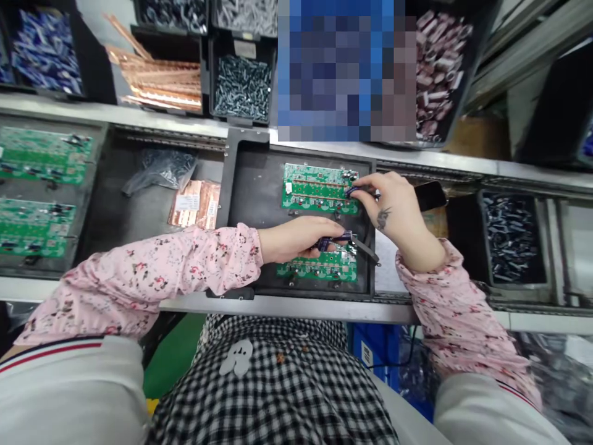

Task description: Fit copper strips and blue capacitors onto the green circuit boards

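Observation:
Two green circuit boards lie in a black tray. At the right end of the upper board, my right hand pinches a small dark blue capacitor between thumb and fingertips. It touches or hovers just over the board; I cannot tell which. My left hand is closed around dark cylindrical capacitors, their ends poking out past the thumb. This hand is above the lower board and hides part of it. A black strap-like piece slants beside the lower board's right end.
Another tray with green boards sits at left. Between the trays lie a plastic bag and copper strips. Bins of copper strips, screws and blue parts line the back. A dark parts bin stands right.

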Action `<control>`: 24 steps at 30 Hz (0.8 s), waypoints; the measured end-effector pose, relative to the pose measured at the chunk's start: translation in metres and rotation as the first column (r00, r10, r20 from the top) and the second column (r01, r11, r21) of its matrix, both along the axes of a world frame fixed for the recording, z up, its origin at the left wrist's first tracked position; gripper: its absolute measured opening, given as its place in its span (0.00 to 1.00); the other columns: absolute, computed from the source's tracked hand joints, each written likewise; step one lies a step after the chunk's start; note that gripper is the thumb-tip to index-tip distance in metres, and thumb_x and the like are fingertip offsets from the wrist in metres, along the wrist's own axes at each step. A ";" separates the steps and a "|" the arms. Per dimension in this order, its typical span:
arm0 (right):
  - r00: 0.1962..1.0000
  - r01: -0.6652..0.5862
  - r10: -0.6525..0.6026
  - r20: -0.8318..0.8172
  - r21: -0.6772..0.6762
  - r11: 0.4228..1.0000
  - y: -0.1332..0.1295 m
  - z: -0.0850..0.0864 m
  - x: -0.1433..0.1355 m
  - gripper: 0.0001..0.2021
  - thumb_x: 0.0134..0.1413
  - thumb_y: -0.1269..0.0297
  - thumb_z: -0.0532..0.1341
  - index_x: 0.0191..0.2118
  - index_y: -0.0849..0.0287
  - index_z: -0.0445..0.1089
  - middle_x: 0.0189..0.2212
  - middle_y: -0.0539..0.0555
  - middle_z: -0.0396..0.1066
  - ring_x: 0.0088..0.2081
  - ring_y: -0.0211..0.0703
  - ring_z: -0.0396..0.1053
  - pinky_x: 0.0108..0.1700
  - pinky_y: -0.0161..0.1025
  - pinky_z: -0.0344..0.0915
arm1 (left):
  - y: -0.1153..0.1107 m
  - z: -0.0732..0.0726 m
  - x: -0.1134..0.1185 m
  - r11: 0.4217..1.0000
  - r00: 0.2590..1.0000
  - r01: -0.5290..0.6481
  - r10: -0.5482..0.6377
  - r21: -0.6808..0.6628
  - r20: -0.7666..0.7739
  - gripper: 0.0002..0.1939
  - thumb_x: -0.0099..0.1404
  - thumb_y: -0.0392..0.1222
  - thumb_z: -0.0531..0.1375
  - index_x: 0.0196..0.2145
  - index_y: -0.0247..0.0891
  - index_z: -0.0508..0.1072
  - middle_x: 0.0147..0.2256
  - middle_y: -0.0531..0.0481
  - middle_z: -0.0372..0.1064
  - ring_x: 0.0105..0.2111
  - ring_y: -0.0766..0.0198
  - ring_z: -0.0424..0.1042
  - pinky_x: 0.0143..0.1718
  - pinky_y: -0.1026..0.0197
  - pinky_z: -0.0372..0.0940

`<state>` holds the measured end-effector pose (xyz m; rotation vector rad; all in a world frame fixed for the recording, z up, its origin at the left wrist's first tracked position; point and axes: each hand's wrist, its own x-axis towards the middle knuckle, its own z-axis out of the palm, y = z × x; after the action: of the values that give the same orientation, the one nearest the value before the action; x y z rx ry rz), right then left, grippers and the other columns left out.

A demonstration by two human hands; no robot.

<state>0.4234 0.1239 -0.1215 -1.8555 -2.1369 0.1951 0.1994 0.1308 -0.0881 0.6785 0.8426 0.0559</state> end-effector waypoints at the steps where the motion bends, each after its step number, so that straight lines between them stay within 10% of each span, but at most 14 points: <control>1: 1.000 -0.001 0.001 0.017 -0.004 1.000 0.000 0.000 -0.001 0.10 0.61 0.57 0.60 0.42 0.51 0.77 0.31 0.58 0.74 0.39 0.58 0.70 0.44 0.54 0.65 | 0.000 -0.001 0.000 1.000 1.000 -0.012 0.012 -0.020 0.001 0.09 0.71 0.38 0.59 0.33 0.32 0.74 0.35 0.51 0.71 0.26 0.75 0.63 0.19 0.73 0.49; 14: 0.983 -0.138 0.132 0.126 0.047 0.989 -0.006 0.000 -0.007 0.11 0.65 0.58 0.57 0.43 0.53 0.76 0.40 0.57 0.78 0.42 0.58 0.70 0.47 0.57 0.64 | 0.003 -0.005 0.002 0.951 0.984 -0.146 0.169 -0.271 0.064 0.21 0.78 0.47 0.53 0.30 0.30 0.70 0.24 0.53 0.60 0.19 0.76 0.61 0.13 0.77 0.45; 24: 0.880 -0.398 0.411 -0.239 0.106 0.911 -0.053 0.030 -0.031 0.08 0.64 0.59 0.62 0.47 0.50 0.74 0.39 0.54 0.79 0.40 0.49 0.75 0.44 0.48 0.71 | -0.001 -0.008 0.003 0.977 0.993 -0.103 0.111 -0.185 0.033 0.19 0.78 0.47 0.53 0.31 0.33 0.67 0.24 0.53 0.61 0.19 0.76 0.61 0.14 0.77 0.46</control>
<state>0.3919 0.0713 -0.0919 -1.2500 -2.2877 0.4393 0.2021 0.1301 -0.0964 0.4577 0.8306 0.0888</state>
